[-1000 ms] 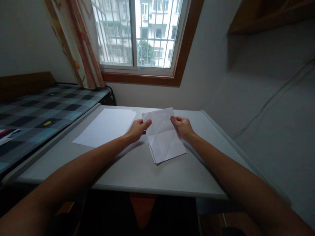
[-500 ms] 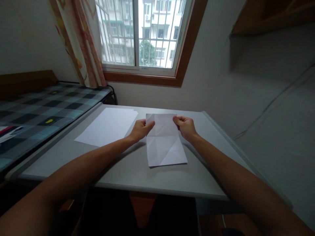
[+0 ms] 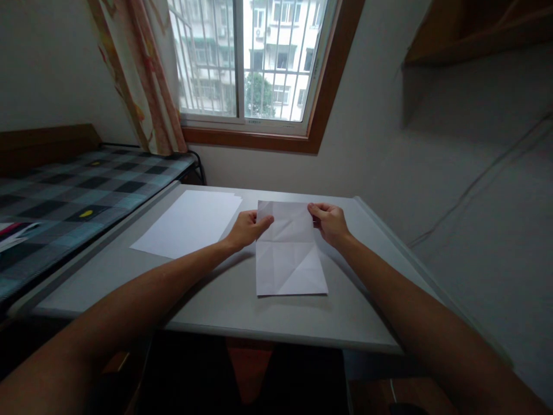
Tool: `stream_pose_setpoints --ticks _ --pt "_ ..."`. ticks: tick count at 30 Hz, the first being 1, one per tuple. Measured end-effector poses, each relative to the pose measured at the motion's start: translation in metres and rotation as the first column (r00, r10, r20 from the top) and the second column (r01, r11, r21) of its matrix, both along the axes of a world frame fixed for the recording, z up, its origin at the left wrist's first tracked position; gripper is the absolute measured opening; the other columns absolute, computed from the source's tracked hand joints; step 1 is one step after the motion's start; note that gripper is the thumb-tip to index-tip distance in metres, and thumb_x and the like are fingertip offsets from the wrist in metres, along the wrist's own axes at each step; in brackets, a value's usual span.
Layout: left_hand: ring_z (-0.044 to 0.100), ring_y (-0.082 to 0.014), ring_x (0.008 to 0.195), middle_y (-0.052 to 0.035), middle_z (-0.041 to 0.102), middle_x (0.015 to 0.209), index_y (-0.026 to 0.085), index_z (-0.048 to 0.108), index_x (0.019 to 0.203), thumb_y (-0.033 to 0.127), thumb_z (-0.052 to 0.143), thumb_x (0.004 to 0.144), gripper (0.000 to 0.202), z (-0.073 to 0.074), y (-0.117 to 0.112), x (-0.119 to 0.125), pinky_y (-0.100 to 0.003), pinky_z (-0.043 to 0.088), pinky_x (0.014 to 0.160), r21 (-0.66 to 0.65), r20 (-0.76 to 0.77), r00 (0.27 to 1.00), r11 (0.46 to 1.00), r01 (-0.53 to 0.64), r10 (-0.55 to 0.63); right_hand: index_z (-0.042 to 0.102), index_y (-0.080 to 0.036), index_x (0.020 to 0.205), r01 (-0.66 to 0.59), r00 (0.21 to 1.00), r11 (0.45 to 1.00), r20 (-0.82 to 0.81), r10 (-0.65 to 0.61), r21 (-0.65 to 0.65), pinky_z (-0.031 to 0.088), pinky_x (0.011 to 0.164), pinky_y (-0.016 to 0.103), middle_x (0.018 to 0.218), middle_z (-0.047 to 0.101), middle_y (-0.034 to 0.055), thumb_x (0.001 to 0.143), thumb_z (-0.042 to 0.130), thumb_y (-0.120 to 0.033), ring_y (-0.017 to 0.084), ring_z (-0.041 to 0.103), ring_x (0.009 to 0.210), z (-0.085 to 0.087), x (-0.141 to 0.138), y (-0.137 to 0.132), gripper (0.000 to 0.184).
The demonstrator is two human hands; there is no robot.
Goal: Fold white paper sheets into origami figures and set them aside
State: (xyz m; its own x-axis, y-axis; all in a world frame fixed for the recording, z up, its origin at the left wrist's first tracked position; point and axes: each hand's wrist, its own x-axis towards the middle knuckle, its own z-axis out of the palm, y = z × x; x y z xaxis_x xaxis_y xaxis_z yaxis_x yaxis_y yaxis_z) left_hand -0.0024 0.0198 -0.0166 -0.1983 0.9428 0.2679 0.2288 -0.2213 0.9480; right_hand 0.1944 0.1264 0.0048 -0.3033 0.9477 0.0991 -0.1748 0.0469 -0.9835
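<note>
Head view: right of the loose white sheets (image 3: 190, 222), the creased paper (image 3: 289, 259) extends lengthwise toward me over the tabletop (image 3: 224, 291). My left fingers (image 3: 265, 221), nearer those sheets, pinch its left edge; my right fingers (image 3: 316, 211), farther from them, pinch its far-end right corner.

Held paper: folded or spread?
Facing side spread, creased paper held out between left hand and right hand; whether it's doubled, cannot tell: back hidden.

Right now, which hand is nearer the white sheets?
Left. The left hand is beside the white sheets, at the left edge of the creased paper; the right hand is farther, at its right edge.
</note>
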Motion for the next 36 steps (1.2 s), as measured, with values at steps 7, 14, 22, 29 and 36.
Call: stream_pose_setpoints --ticks 7,14,22,29,36 --pt "0.037 -0.0049 0.044 0.0027 0.048 0.053 0.012 0.057 0.066 0.046 0.066 0.073 0.036 -0.001 0.000 0.000 -0.018 0.025 0.040 0.017 0.035 0.999 1.000 0.022 -0.023 0.060 -0.016 0.066 0.011 1.000 1.000 0.002 -0.011 0.001 0.044 0.046 0.024 0.058 0.061 0.0000 0.052 0.079 -0.042 0.011 0.054 0.049 -0.001 -0.002 0.000 0.036" --pt "0.042 -0.0065 0.045 -0.0002 0.053 0.055 0.011 0.060 0.070 0.047 0.063 0.075 0.036 -0.005 0.004 -0.005 -0.019 0.028 0.041 -0.004 0.030 0.999 0.999 0.034 -0.034 0.063 -0.016 0.071 -0.014 1.000 1.000 0.007 0.014 -0.009 0.045 0.047 0.024 0.064 0.064 0.0019 0.054 0.079 -0.041 0.012 0.057 0.053 -0.001 0.001 0.001 0.034" --pt "0.042 -0.0062 0.045 0.0005 0.053 0.055 0.010 0.060 0.069 0.050 0.062 0.075 0.040 -0.002 0.002 -0.004 -0.018 0.028 0.041 -0.009 -0.002 0.999 0.999 0.035 -0.035 0.057 -0.017 0.064 0.057 0.998 0.997 -0.013 -0.056 0.046 0.046 0.047 0.025 0.057 0.060 -0.0014 0.052 0.079 -0.039 0.011 0.055 0.049 -0.002 0.000 0.001 0.033" --pt "0.041 -0.0062 0.044 0.0006 0.052 0.055 0.012 0.059 0.069 0.047 0.062 0.076 0.035 -0.003 0.006 -0.012 -0.018 0.028 0.039 0.061 -0.025 0.998 0.997 -0.053 0.054 0.058 -0.015 0.063 -0.214 0.949 0.976 0.224 0.220 -0.051 0.045 0.046 0.023 0.058 0.061 0.0018 0.053 0.079 -0.055 0.011 0.054 0.049 -0.005 0.001 -0.006 0.046" --pt "0.037 -0.0054 0.041 0.0024 0.048 0.050 0.015 0.055 0.062 0.045 0.061 0.077 0.034 0.000 0.006 -0.019 -0.018 0.024 0.038 0.113 -0.124 0.989 0.992 -0.061 0.075 0.057 -0.015 0.056 -0.222 0.953 0.973 0.195 0.232 -0.068 0.045 0.044 0.024 0.052 0.060 0.0003 0.044 0.084 -0.050 0.010 0.051 0.045 -0.011 -0.001 -0.004 0.046"
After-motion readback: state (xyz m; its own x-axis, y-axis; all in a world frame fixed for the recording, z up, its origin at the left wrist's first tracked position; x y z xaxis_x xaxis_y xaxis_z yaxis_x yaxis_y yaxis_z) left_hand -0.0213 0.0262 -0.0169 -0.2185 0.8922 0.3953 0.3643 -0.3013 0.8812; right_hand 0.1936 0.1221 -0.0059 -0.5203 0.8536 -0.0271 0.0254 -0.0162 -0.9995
